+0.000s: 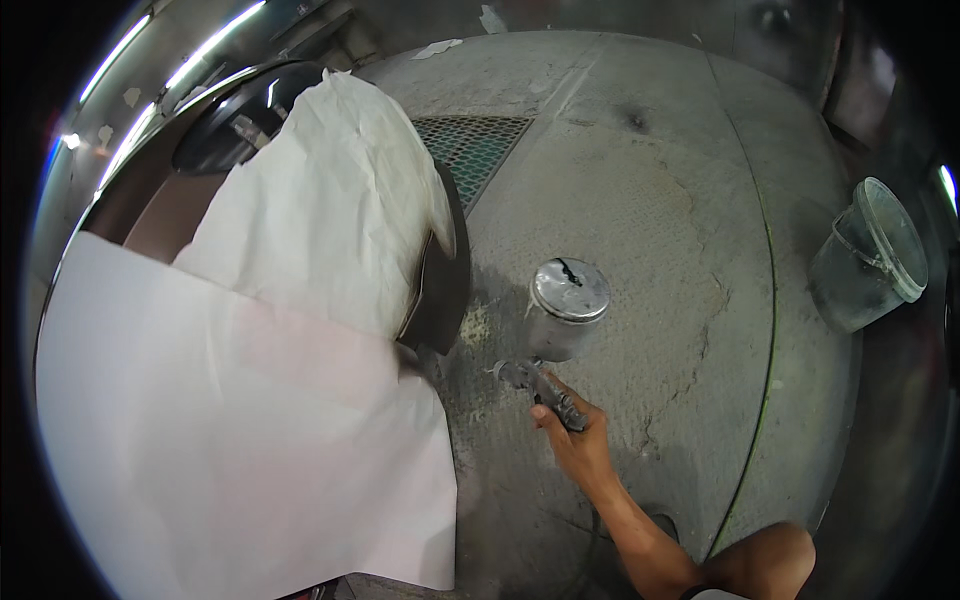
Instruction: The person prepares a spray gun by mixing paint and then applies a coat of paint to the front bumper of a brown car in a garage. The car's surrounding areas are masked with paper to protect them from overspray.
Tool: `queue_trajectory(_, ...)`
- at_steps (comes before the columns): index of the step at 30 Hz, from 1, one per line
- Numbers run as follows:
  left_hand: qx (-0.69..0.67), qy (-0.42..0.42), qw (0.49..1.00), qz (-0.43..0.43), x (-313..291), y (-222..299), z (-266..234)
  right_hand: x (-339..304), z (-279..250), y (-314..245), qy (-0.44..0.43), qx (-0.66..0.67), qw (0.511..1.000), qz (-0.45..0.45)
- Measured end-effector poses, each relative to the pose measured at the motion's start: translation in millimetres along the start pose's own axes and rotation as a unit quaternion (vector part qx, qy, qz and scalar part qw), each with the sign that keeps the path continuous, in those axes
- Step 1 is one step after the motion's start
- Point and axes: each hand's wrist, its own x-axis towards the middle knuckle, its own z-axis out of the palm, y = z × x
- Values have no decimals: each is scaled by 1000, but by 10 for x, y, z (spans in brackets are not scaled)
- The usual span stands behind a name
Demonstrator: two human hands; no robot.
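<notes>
My right hand is wrapped round the grip of a metal spray gun, fingers closed. The gun's nozzle end points left, toward the edge of a dark panel. On top of the gun sits a silver cup with a round lid that carries a dark smear. White masking paper drapes over the dark bodywork at the left, and a smoother white sheet overlaps it nearer to me. A gap separates the gun from paper and panel. My left hand does not show.
A translucent bucket with a pale rim leans at the right. A thin hose or cable runs along the grey floor. Beyond the panel lies a green floor grate. A black rounded part, perhaps a mirror, stands at the upper left.
</notes>
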Motion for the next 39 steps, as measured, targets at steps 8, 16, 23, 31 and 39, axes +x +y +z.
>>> queue_trajectory(8, -1, -57, 997, 50, -195, -202, 11, 915, -280, -721, 35, -68, 996, 44)
queue_trajectory(16, -144, -147, 978, 20, -612, 503, -686, 1044, -308, -1470, -143, -119, 980, 75)
queue_trajectory(23, -202, -107, 973, 23, -1040, 967, -817, 1726, -135, -1895, -183, -153, 967, 93)
queue_trajectory(31, -246, -74, 964, -71, -860, 1684, -1783, 2126, -201, -1634, -171, -198, 965, 14)
queue_trajectory(39, -272, -89, 956, -66, -382, 2147, -2081, 2589, -317, -1384, -126, -228, 965, 8)
